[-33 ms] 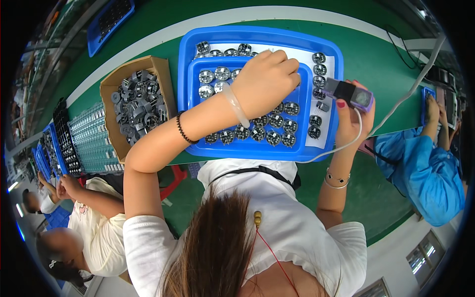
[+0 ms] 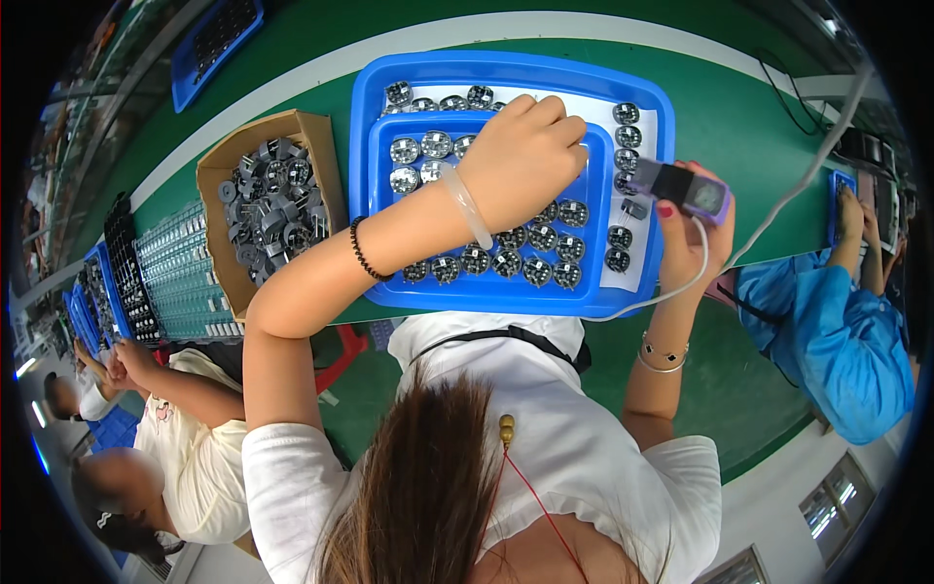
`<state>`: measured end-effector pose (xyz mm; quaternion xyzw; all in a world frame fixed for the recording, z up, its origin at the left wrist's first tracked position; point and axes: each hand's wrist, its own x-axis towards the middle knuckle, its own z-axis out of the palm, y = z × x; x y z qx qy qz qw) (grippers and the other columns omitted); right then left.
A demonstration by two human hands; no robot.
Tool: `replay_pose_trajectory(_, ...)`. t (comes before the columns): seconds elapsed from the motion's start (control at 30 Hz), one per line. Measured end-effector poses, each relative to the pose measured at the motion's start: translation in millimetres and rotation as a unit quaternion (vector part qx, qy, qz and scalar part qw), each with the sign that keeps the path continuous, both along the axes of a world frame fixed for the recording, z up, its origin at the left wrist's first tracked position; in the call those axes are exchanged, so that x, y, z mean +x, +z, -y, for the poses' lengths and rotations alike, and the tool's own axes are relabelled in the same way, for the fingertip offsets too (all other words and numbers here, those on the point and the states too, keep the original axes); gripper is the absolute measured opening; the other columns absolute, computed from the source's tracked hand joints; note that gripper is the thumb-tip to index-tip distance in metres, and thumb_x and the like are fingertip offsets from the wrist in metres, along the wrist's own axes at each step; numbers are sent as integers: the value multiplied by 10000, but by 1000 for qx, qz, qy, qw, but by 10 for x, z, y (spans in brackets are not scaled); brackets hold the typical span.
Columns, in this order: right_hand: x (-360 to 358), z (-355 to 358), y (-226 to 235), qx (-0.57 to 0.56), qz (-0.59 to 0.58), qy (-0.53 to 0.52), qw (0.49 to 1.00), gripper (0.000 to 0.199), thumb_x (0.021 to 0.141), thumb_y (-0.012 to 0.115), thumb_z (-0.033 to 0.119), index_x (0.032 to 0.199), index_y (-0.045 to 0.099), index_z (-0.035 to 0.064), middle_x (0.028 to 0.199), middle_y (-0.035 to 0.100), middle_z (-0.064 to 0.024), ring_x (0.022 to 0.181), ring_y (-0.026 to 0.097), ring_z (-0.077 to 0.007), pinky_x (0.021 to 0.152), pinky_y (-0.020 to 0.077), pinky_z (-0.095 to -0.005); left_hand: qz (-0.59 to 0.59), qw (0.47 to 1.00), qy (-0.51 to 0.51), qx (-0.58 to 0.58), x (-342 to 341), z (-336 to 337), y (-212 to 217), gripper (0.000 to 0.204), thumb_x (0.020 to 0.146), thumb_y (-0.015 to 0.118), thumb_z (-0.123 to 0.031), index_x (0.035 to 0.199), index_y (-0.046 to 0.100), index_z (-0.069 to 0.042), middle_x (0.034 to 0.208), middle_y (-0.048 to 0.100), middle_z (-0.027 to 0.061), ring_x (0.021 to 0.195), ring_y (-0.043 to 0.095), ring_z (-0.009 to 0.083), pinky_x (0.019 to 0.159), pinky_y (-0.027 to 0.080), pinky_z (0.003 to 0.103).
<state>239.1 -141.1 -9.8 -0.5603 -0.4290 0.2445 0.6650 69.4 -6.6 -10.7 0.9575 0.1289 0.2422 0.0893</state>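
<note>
My left hand (image 2: pixel 520 156) rests with its fingers curled down on a small blue tray (image 2: pixel 381 229) filled with rows of round silver parts (image 2: pixel 525 263); whatever is under the fingers is hidden. That tray lies inside a bigger blue tray (image 2: pixel 664 109) lined with white paper, with more of the parts along its right side. My right hand (image 2: pixel 693 243) grips a small grey and purple handheld scanner (image 2: pixel 686 190) at the tray's right edge. A white cable (image 2: pixel 778 209) runs off from it to the right.
A cardboard box (image 2: pixel 319 161) of grey round parts stands left of the trays on the green table (image 2: pixel 739 117). Ribbed racks (image 2: pixel 180 277) lie further left, and another blue tray (image 2: pixel 214 39) lies at the far left. A person in blue (image 2: pixel 827 331) works at right, and a person in white (image 2: pixel 195 457) at lower left.
</note>
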Motion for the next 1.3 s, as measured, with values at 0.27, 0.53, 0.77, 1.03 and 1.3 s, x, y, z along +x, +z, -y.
replay_pose_trajectory(0.27,50,189,62,-66,168,68,981,448,727,763,112,1097,554,-29,1065,549,-123,1015,549,-214,865,467,-315,21,999,-28,-32,-120,239,99,132,643,687,-216,680,619,-109,789,534,11,831,496,178,744,374,324)
replay_pose_trajectory(0.53,-24,139,112,-59,273,124,952,424,691,754,97,1062,583,-15,1009,571,-126,945,539,-240,831,431,-318,31,995,-45,-78,-132,313,145,162,666,735,-171,785,634,-125,827,553,-27,802,514,166,731,350,310)
replay_pose_trajectory(0.77,-18,142,70,-42,279,105,954,422,721,755,112,1073,570,-26,1071,562,-132,977,557,-241,864,441,-329,47,995,-30,-83,-132,306,189,148,672,722,-148,795,643,-126,820,560,-25,799,514,157,731,346,314)
replay_pose_trajectory(1.03,18,248,8,-36,110,43,992,414,766,729,97,1108,537,-37,1118,527,-135,1043,552,-225,902,452,-323,3,1000,24,3,-57,270,-21,50,668,615,-147,686,639,-107,724,558,11,797,520,178,749,367,328)
replay_pose_trajectory(1.3,-39,168,96,-61,259,111,957,426,716,754,100,1090,577,-3,1077,558,-132,1004,531,-235,883,415,-316,53,994,-25,-89,-73,349,238,143,680,728,-145,792,644,-115,839,580,-17,820,534,170,772,349,326)
